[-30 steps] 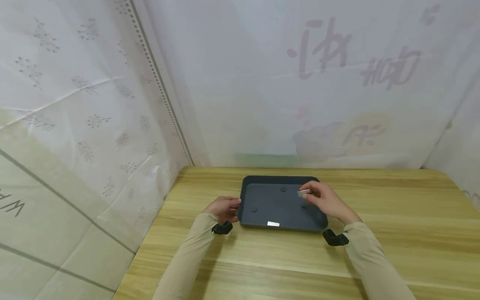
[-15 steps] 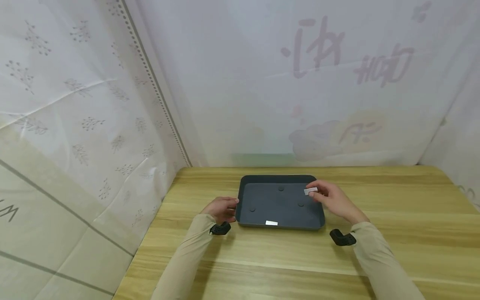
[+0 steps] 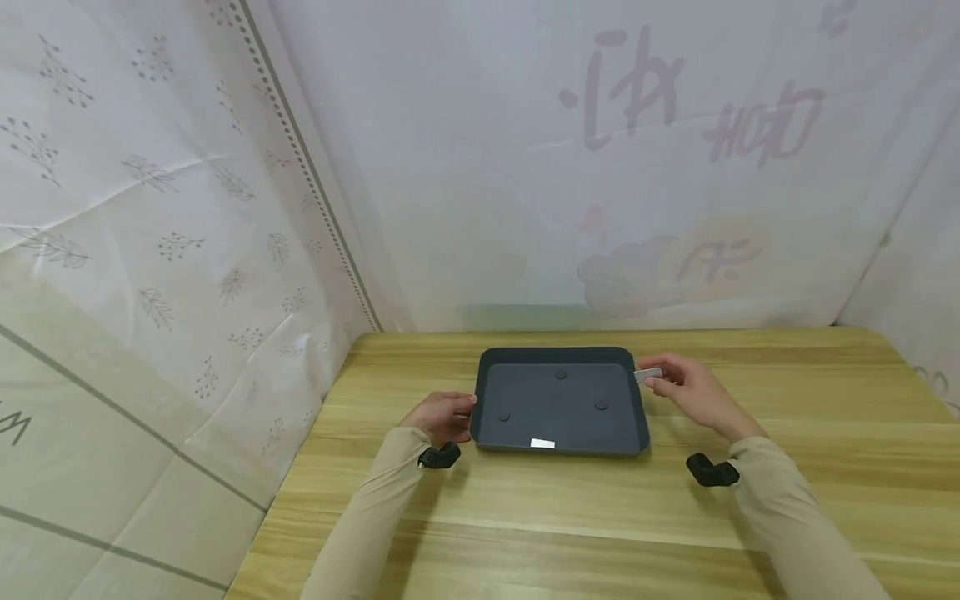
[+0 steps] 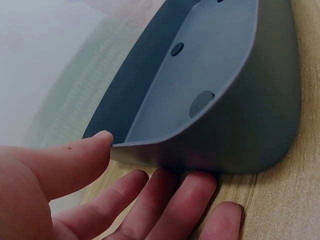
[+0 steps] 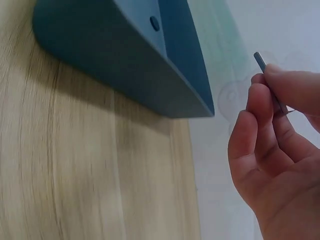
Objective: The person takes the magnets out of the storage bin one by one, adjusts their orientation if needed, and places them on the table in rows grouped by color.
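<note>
1. Steadying the dark grey tray (image 3: 558,357) on the wooden table (image 3: 787,500), the left hand (image 3: 442,417) gripped its near left corner — thumb over the rim, fingers (image 4: 165,200) curled against the outer wall — a hold that seemed meant to keep the tray from sliding.
2. The right hand (image 3: 693,392) pinched a small flat grey piece (image 3: 648,374) between thumb and fingertips; its remaining fingers were loosely curled.
3. The piece hung in the air just outside the tray's right rim, near the far right corner, touching neither tray nor table.
4. Its long axis ran roughly left to right in the head view, the free end pointing toward the tray; the wrist view showed it thin and edge-on (image 5: 261,61).
5. Inside the tray lay three round dark spots and — at the near wall — a small white label (image 3: 542,443).
</note>
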`<move>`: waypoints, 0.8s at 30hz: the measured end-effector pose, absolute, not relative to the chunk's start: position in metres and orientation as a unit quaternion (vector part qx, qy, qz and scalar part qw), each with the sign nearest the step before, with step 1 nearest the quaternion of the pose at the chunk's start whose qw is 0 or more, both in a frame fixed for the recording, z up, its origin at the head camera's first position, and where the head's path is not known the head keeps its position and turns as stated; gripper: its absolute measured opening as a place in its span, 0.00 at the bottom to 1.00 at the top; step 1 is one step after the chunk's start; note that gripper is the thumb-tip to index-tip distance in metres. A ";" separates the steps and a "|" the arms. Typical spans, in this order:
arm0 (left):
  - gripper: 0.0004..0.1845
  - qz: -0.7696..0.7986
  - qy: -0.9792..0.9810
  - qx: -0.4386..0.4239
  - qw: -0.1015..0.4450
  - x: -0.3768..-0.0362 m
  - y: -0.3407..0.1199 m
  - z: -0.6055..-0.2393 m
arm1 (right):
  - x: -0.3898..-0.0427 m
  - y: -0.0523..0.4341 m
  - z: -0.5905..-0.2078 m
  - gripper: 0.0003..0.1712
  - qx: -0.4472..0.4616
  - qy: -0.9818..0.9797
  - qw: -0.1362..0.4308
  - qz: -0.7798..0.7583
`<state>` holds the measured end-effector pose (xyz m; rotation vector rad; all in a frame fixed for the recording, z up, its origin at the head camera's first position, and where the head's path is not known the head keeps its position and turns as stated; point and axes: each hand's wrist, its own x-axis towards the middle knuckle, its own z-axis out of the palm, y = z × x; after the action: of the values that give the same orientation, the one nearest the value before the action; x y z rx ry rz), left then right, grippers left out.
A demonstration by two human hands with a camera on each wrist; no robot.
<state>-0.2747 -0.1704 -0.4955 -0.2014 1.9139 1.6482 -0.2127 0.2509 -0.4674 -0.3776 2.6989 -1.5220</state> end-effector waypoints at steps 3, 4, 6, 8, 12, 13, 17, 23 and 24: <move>0.16 0.620 0.721 -0.073 0.301 -0.276 -0.171 -0.497 | -0.212 0.257 -0.471 0.21 -0.114 0.867 0.004 -0.485; 0.16 0.620 0.721 -0.073 0.301 -0.276 -0.171 -0.497 | -0.212 0.259 -0.472 0.21 -0.110 0.868 0.001 -0.485; 0.16 0.620 0.722 -0.072 0.300 -0.276 -0.171 -0.498 | -0.213 0.263 -0.475 0.20 -0.103 0.869 -0.002 -0.484; 0.16 0.617 0.725 -0.073 0.297 -0.275 -0.171 -0.498 | -0.214 0.267 -0.478 0.20 -0.097 0.870 -0.007 -0.484; 0.16 0.620 0.723 -0.077 0.294 -0.275 -0.171 -0.497 | -0.216 0.274 -0.483 0.19 -0.090 0.867 -0.015 -0.489; 0.16 0.622 0.721 -0.078 0.295 -0.275 -0.171 -0.497 | -0.216 0.275 -0.483 0.19 -0.088 0.866 -0.016 -0.491; 0.16 0.624 0.719 -0.078 0.297 -0.274 -0.170 -0.495 | -0.216 0.279 -0.485 0.20 -0.077 0.862 -0.016 -0.501; 0.16 0.627 0.719 -0.078 0.291 -0.273 -0.169 -0.495 | -0.217 0.284 -0.493 0.20 -0.056 0.864 -0.017 -0.501; 0.16 0.627 0.719 -0.078 0.290 -0.272 -0.169 -0.495 | -0.218 0.285 -0.494 0.20 -0.056 0.865 -0.018 -0.499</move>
<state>-0.2723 -0.1691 -0.4951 -0.2076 1.9172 1.6720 -0.2175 0.2851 -0.4943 -0.1769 2.7475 -1.5854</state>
